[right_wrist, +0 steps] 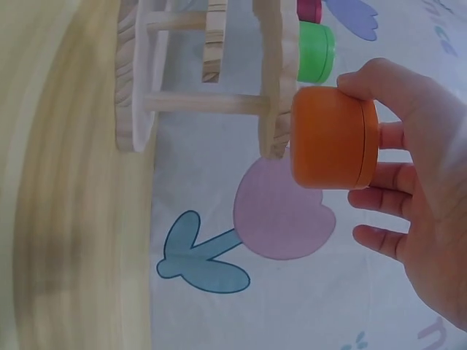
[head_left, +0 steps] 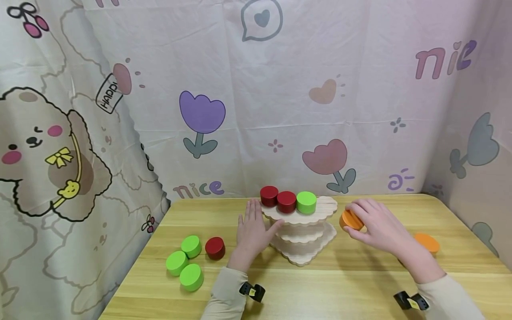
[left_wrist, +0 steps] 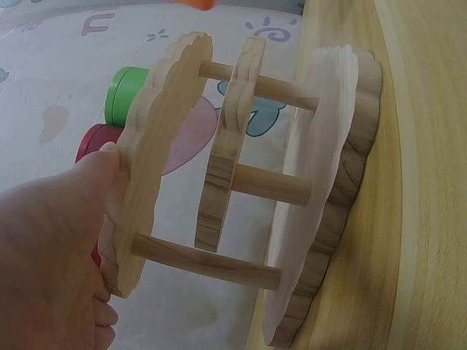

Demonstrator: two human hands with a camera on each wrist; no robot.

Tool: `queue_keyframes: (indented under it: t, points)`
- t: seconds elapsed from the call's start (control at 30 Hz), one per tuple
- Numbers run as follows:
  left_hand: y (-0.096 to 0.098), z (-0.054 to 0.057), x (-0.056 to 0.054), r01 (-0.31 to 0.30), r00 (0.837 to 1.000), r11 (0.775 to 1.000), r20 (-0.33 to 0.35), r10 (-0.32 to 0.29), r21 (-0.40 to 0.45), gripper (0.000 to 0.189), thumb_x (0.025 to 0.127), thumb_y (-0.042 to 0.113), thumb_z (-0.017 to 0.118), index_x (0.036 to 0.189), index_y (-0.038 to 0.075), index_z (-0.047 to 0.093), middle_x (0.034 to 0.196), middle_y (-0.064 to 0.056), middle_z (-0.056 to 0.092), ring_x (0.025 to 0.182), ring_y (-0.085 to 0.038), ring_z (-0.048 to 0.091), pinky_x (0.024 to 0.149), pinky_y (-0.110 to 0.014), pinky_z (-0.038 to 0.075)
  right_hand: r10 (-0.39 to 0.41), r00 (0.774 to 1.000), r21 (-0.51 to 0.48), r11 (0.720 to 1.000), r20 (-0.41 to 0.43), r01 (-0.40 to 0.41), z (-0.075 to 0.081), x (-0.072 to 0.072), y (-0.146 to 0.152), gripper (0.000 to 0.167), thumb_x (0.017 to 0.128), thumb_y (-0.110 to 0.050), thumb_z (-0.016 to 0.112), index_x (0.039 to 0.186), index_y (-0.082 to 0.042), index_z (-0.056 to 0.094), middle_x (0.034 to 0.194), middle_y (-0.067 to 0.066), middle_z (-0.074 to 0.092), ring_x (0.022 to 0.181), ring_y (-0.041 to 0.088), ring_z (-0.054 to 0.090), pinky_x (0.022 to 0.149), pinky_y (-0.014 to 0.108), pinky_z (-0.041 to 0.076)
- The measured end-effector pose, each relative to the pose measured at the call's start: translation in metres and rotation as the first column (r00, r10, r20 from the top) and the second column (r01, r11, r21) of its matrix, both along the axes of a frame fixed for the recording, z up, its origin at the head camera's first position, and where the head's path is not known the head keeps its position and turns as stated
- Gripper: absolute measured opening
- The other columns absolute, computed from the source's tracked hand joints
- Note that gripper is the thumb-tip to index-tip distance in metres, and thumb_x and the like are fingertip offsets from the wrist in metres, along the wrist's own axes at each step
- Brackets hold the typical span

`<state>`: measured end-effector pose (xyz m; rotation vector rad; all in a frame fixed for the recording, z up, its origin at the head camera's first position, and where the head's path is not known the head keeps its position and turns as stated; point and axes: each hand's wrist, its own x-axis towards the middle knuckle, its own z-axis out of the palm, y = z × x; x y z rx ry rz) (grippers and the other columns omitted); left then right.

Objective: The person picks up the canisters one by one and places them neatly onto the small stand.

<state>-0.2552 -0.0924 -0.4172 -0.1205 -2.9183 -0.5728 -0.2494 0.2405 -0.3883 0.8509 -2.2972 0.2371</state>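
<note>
A three-tier wooden stand (head_left: pixel 302 217) with scalloped edges is on the table. Two dark red round containers (head_left: pixel 286 202) and a green one (head_left: pixel 306 202) sit on its top board. My left hand (head_left: pixel 256 235) rests at the board's left edge, fingers straight, thumb touching the rim; the left wrist view shows the thumb (left_wrist: pixel 98 164) against that edge. In my right hand (head_left: pixel 374 224) I hold an orange round container (right_wrist: pixel 332 137) with a lid, pinched between thumb and fingers. It is in the air just right of the top board.
Several green round containers (head_left: pixel 191 277) and a dark red one (head_left: pixel 215 248) lie on the table at left. Another orange piece (head_left: pixel 426 243) is at right, partly behind my right forearm. A patterned curtain (head_left: pixel 256 89) hangs behind the wooden table (head_left: pixel 312 293).
</note>
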Motion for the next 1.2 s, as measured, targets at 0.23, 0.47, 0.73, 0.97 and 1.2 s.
queue_keyframes:
  t: [0.23,0.47,0.73,0.97,1.2]
  points:
    - [0.0,0.001,0.001,0.003,1.0,1.0,0.002,-0.003,0.007,0.11,0.084,0.084,0.03,0.156,0.004,0.01,0.165,-0.012,0.006,0.154,-0.029,0.003,0.122,-0.057,0.012,-0.003,0.999,-0.032,0.999,-0.035,0.002,0.002,-0.01,-0.009,0.042,0.073,-0.032,0.076,0.106,-0.009,0.064,0.097,0.004,0.062,0.088,0.022,0.053,0.07,0.039,0.042]
    - [-0.001,0.001,0.001,0.003,1.0,1.0,0.001,-0.003,0.004,0.11,0.084,0.084,0.03,0.156,0.004,0.011,0.165,-0.012,0.005,0.154,-0.029,0.003,0.122,-0.057,0.012,-0.031,0.999,-0.086,0.996,-0.037,0.028,0.006,-0.021,-0.019,0.044,0.074,-0.032,0.076,0.108,-0.007,0.063,0.097,0.007,0.062,0.09,0.028,0.054,0.071,0.041,0.043]
    - [0.0,0.0,0.001,0.001,1.0,1.0,-0.001,-0.001,-0.007,0.11,0.083,0.085,0.028,0.156,0.004,0.011,0.165,-0.012,0.007,0.154,-0.031,0.006,0.121,-0.058,0.014,-0.033,0.999,-0.132,0.991,-0.016,0.031,0.01,-0.032,-0.032,0.046,0.074,-0.033,0.079,0.109,-0.007,0.064,0.101,0.011,0.064,0.094,0.032,0.056,0.077,0.047,0.046]
    - [0.0,0.001,0.0,0.003,1.0,1.0,-0.001,-0.003,-0.009,0.11,0.083,0.085,0.029,0.156,0.004,0.01,0.165,-0.013,0.008,0.154,-0.03,0.005,0.121,-0.058,0.013,-0.03,0.999,-0.149,0.988,0.009,0.031,0.009,-0.04,-0.04,0.047,0.075,-0.031,0.08,0.11,-0.005,0.064,0.105,0.015,0.065,0.101,0.035,0.056,0.085,0.052,0.046]
    - [-0.001,0.0,0.0,0.0,1.0,1.0,-0.001,0.0,-0.017,0.111,0.083,0.086,0.027,0.156,0.004,0.011,0.165,-0.012,0.007,0.154,-0.029,0.004,0.121,-0.057,0.014,-0.023,0.998,-0.172,0.985,0.058,0.032,0.007,-0.046,-0.045,0.047,0.079,-0.031,0.079,0.116,-0.005,0.064,0.112,0.015,0.065,0.104,0.034,0.054,0.087,0.051,0.044]
